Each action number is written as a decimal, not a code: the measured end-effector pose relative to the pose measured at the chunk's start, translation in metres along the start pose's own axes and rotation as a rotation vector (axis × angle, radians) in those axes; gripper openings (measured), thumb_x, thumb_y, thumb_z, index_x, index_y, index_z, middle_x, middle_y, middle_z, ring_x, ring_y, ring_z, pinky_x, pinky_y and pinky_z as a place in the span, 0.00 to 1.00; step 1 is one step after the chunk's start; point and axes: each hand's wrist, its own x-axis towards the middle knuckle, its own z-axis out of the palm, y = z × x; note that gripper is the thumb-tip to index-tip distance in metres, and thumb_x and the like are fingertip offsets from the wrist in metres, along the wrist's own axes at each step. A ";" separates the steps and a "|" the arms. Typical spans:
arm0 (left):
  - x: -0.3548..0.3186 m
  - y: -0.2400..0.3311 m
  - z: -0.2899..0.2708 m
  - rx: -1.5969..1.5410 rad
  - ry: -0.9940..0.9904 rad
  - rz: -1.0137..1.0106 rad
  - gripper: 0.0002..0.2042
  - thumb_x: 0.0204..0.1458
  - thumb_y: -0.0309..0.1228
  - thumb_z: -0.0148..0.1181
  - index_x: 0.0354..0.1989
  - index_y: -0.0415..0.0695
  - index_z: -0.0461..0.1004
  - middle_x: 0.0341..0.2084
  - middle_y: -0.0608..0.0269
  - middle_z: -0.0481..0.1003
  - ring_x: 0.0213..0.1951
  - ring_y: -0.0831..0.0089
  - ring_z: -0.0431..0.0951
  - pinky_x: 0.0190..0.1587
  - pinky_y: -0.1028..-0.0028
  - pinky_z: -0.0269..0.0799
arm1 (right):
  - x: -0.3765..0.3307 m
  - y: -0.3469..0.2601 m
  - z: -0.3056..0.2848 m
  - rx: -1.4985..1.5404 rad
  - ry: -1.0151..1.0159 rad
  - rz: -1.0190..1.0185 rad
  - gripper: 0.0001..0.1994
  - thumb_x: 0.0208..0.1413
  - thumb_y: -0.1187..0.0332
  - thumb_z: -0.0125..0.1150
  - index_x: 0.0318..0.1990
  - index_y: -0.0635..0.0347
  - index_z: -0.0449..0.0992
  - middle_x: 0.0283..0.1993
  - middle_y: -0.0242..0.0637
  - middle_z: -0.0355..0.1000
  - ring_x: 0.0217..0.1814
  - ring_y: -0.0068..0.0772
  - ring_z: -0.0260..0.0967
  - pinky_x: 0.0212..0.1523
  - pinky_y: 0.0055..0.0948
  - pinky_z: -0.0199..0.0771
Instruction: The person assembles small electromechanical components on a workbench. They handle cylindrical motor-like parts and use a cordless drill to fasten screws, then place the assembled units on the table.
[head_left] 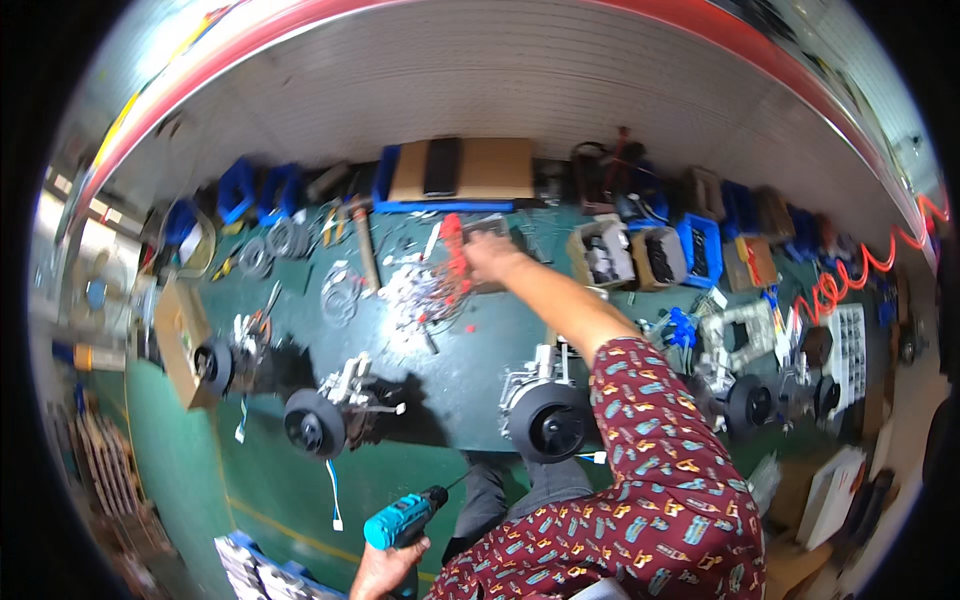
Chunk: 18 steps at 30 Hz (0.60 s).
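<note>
Low in the view, my left hand (392, 566) is wrapped around the handle of a teal cordless drill (400, 520), whose long bit points up and to the right. My right arm reaches across the green workbench. At its end my right hand (490, 256) is over a small dark box (490, 225), beside a heap of red and white small parts (425, 288); its fingers are blurred and partly hidden. Along the near edge of the bench stand motor-like assemblies with black round wheels, one (545, 415) below my right forearm and another (325, 415) farther left.
A hammer (366, 245) and coiled wires (340, 295) lie left of the heap. Blue bins (700, 250) and small cartons (602, 255) line the back right. A flat cardboard box (495, 170) stands at the back. A red coiled hose (830, 295) hangs at the right.
</note>
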 end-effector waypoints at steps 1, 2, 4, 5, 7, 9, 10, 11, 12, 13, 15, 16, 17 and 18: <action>-0.008 -0.002 0.006 -0.060 0.032 -0.100 0.19 0.51 0.15 0.66 0.52 0.36 0.75 0.30 0.63 0.75 0.24 0.75 0.76 0.27 0.72 0.75 | 0.001 -0.010 0.000 -0.017 0.028 -0.029 0.23 0.52 0.65 0.71 0.56 0.60 0.78 0.64 0.50 0.68 0.65 0.53 0.69 0.63 0.47 0.74; -0.007 0.009 0.010 -0.064 0.025 -0.161 0.18 0.51 0.16 0.66 0.52 0.36 0.74 0.30 0.62 0.75 0.25 0.74 0.76 0.28 0.72 0.75 | 0.002 -0.013 -0.003 -0.025 0.039 -0.042 0.20 0.54 0.69 0.65 0.55 0.63 0.78 0.62 0.52 0.70 0.63 0.53 0.72 0.62 0.45 0.75; -0.007 -0.024 0.004 -0.061 -0.015 -0.201 0.18 0.55 0.29 0.66 0.54 0.42 0.75 0.28 0.68 0.72 0.27 0.77 0.69 0.30 0.75 0.67 | 0.014 0.005 0.017 -0.034 0.087 -0.019 0.15 0.59 0.69 0.58 0.51 0.61 0.81 0.62 0.53 0.73 0.63 0.50 0.74 0.60 0.42 0.77; -0.006 -0.024 0.005 -0.093 -0.017 -0.240 0.15 0.54 0.29 0.67 0.48 0.41 0.75 0.29 0.68 0.71 0.27 0.77 0.69 0.29 0.75 0.66 | 0.018 0.008 0.018 0.001 0.063 -0.006 0.14 0.58 0.70 0.58 0.50 0.61 0.81 0.59 0.52 0.75 0.61 0.49 0.75 0.58 0.42 0.78; -0.002 -0.019 0.006 -0.077 -0.019 -0.283 0.14 0.53 0.28 0.66 0.48 0.41 0.74 0.29 0.68 0.71 0.27 0.78 0.69 0.29 0.75 0.66 | 0.022 0.014 0.026 0.056 0.068 0.039 0.13 0.57 0.72 0.57 0.49 0.60 0.80 0.53 0.50 0.79 0.57 0.47 0.78 0.55 0.42 0.80; 0.000 -0.016 0.008 -0.067 -0.019 -0.283 0.14 0.53 0.28 0.65 0.47 0.41 0.74 0.29 0.68 0.71 0.26 0.78 0.68 0.28 0.75 0.65 | 0.020 0.009 0.032 0.058 0.144 0.031 0.11 0.58 0.72 0.55 0.45 0.58 0.83 0.47 0.48 0.82 0.51 0.46 0.81 0.52 0.41 0.81; 0.001 -0.013 0.009 -0.058 -0.028 -0.260 0.14 0.53 0.27 0.64 0.47 0.40 0.74 0.28 0.68 0.71 0.26 0.78 0.68 0.28 0.75 0.65 | 0.020 0.012 0.032 0.047 0.151 0.018 0.11 0.58 0.73 0.55 0.43 0.58 0.83 0.47 0.48 0.82 0.51 0.46 0.81 0.51 0.41 0.82; 0.001 -0.010 0.009 -0.051 -0.035 -0.241 0.13 0.53 0.27 0.64 0.47 0.40 0.75 0.28 0.68 0.71 0.25 0.77 0.68 0.28 0.75 0.65 | 0.018 0.012 0.030 0.038 0.156 0.002 0.10 0.58 0.73 0.55 0.41 0.58 0.84 0.46 0.48 0.82 0.51 0.46 0.82 0.51 0.41 0.82; 0.002 -0.008 0.008 -0.044 -0.043 -0.223 0.13 0.53 0.26 0.63 0.47 0.40 0.75 0.28 0.68 0.71 0.25 0.77 0.67 0.28 0.75 0.65 | 0.017 0.013 0.029 0.028 0.159 -0.013 0.10 0.58 0.73 0.54 0.39 0.59 0.84 0.46 0.48 0.82 0.50 0.46 0.82 0.50 0.40 0.82; 0.003 -0.012 0.007 -0.035 -0.052 -0.205 0.16 0.52 0.26 0.62 0.50 0.41 0.75 0.28 0.69 0.71 0.25 0.78 0.67 0.27 0.75 0.65 | 0.014 0.013 0.028 0.052 0.223 -0.023 0.10 0.57 0.74 0.55 0.35 0.60 0.84 0.44 0.49 0.82 0.49 0.48 0.81 0.50 0.41 0.82; 0.004 -0.015 0.005 0.026 -0.049 -0.191 0.19 0.52 0.26 0.62 0.54 0.42 0.74 0.29 0.68 0.72 0.25 0.77 0.68 0.28 0.75 0.65 | 0.011 0.019 0.030 0.122 0.304 -0.026 0.09 0.55 0.75 0.56 0.36 0.61 0.84 0.43 0.50 0.82 0.49 0.50 0.81 0.50 0.43 0.82; 0.004 -0.015 0.004 0.056 -0.048 -0.184 0.20 0.52 0.26 0.62 0.56 0.42 0.74 0.29 0.68 0.72 0.26 0.77 0.68 0.28 0.74 0.66 | 0.009 0.023 0.031 0.157 0.344 -0.028 0.09 0.54 0.75 0.57 0.37 0.61 0.84 0.42 0.50 0.81 0.48 0.51 0.81 0.50 0.43 0.82; 0.007 -0.009 0.006 0.083 -0.071 -0.106 0.21 0.52 0.26 0.61 0.57 0.42 0.73 0.32 0.66 0.73 0.27 0.76 0.69 0.30 0.74 0.68 | 0.006 0.029 0.032 0.287 0.379 0.061 0.09 0.53 0.76 0.56 0.37 0.62 0.83 0.40 0.52 0.81 0.48 0.53 0.80 0.50 0.45 0.81; 0.012 0.001 0.010 0.103 -0.080 -0.029 0.22 0.53 0.25 0.61 0.59 0.42 0.73 0.35 0.65 0.74 0.28 0.76 0.70 0.31 0.73 0.70 | 0.004 0.034 0.027 0.399 0.398 0.073 0.10 0.53 0.76 0.56 0.39 0.64 0.83 0.38 0.52 0.81 0.40 0.49 0.82 0.44 0.42 0.83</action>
